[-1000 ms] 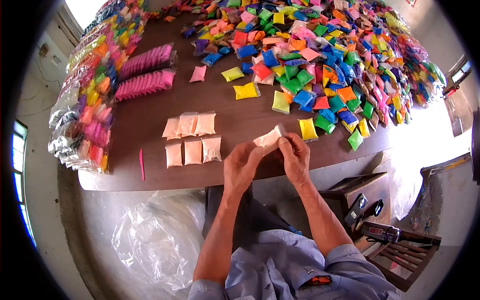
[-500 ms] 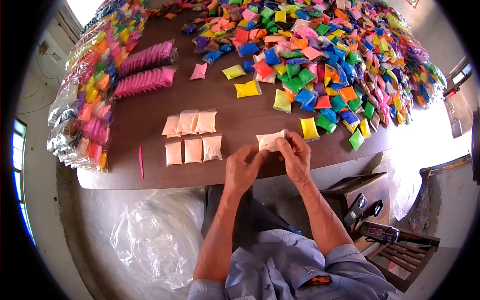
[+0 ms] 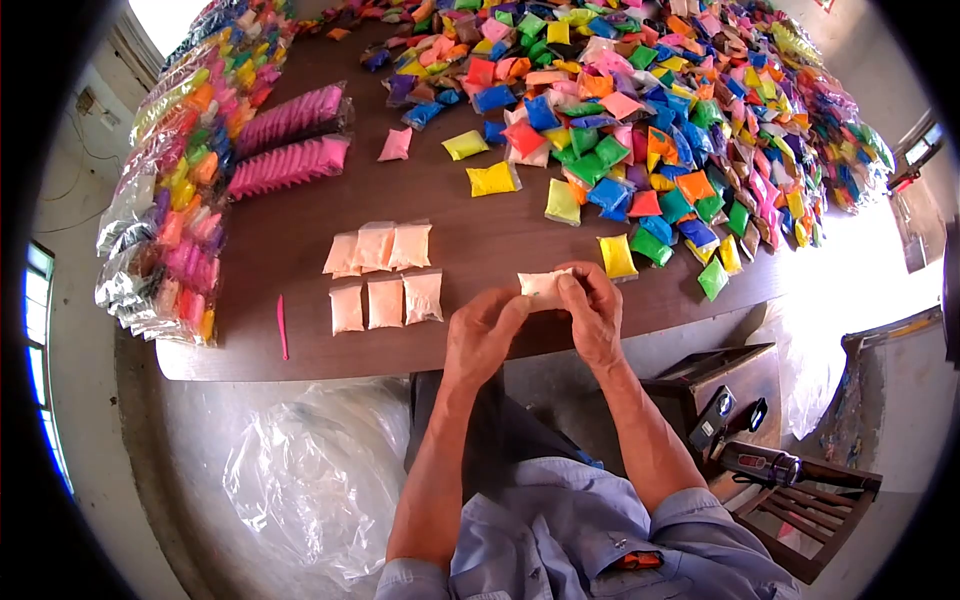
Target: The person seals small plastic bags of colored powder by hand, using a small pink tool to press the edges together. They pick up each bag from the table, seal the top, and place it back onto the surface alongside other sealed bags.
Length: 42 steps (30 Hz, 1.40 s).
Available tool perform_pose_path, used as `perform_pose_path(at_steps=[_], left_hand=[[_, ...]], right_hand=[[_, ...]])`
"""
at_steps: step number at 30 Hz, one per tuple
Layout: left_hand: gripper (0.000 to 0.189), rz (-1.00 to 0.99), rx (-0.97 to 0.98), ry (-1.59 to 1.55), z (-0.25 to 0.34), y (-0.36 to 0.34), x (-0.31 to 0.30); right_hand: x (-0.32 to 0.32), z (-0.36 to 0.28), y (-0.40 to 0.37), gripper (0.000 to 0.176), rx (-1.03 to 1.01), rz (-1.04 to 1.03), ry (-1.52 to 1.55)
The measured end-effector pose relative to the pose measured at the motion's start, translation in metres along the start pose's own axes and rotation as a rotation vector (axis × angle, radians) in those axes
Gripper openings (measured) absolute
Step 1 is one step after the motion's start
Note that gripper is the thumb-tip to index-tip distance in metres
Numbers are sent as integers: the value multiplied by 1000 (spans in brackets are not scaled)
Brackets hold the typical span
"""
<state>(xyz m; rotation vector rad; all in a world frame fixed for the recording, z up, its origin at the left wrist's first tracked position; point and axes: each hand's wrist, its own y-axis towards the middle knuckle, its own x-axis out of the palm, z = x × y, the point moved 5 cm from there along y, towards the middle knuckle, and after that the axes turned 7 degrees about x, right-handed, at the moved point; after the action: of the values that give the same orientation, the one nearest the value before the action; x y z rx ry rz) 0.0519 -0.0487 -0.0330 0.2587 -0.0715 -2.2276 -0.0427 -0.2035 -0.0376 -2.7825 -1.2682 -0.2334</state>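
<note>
A small peach-coloured packet [image 3: 543,288] is pinched between both my hands, just above the table's front edge. My left hand [image 3: 484,328] grips its left end with thumb and fingers closed. At the right end, my right hand [image 3: 594,308] holds it with the thumb on top. A tiny dark greenish mark shows on the packet near my left thumb. To the left lie two rows of similar peach packets [image 3: 386,302], the back row overlapping. A thin pink plastic tool [image 3: 282,328] rests farther left. Beside my right hand lies a yellow packet [image 3: 618,257].
A large heap of coloured packets [image 3: 610,150] covers the back and right of the brown table [image 3: 300,225]. Filled clear bags [image 3: 165,215] line the left edge, near two pink packet stacks [image 3: 290,168]. Plastic sheeting [image 3: 310,470] lies below; a wooden stool [image 3: 800,520] stands right.
The peach packet has turned slightly and levelled between my hands. My right thumb and fingers have shifted a little along its right end.
</note>
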Motion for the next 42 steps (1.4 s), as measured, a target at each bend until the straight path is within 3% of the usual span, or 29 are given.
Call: perform_pose_path(at_steps=[2,15,17,20,30,33,39,42], left_hand=[[28,65,-79,-202,2,1,-1],[29,43,-47,-61,1,3,-5],[30,68,-81,-270,-3,3,-3],[31,39,-75,-253,-5,3,-5],[29,110,-20,-98,1,2,-7],[26,143,-65,-299,-1,0,-4],[24,53,-43,-33,-2,1,-1],[23,88,-74,-183,-2,1,1]], right_hand=[[-1,0,0,18,-51,-20,-68],[8,-9,-3,12,27,-47,-107],[7,-8,-3,11,32,-31,-127],[10,-11,-5,11,-58,-33,-177],[12,-5,-3,13,-33,-71,-111],[11,-8,-4,15,-19,-63,-252],[10,-7,-4,18,-125,-70,-308],[13,-17,-7,20,-139,-101,-365]])
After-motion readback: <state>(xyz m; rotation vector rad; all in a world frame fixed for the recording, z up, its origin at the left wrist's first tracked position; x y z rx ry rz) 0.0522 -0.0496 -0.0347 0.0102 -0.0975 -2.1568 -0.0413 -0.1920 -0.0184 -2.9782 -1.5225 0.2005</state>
